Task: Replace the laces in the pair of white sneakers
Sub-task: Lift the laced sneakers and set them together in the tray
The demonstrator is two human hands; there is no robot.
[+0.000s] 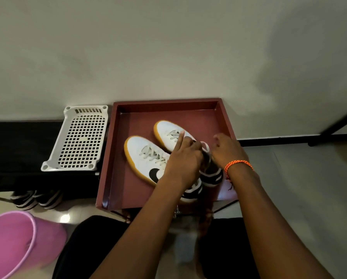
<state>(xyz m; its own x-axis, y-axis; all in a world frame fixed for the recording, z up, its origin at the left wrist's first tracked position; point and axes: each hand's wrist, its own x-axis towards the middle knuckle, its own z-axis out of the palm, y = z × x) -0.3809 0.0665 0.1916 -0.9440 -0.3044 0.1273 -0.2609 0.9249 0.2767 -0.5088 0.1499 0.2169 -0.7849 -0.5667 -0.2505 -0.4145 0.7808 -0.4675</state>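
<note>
Sneakers (148, 158) sit side by side in red tray (224, 125), both laced; unlacing looks barely begun. Left hand (183, 158) and right hand (226, 152) work at far shoe's (168, 131) collar. Grips blurred, cannot tell.

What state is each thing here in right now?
Left sneaker: laced, lying in tray.
Right sneaker: laced, both hands at its tongue.
Red tray: holds both sneakers.
Left hand: index finger extended.
Right hand: fingers curled; grip unclear.
Pink bucket: tipped sideways.
</note>
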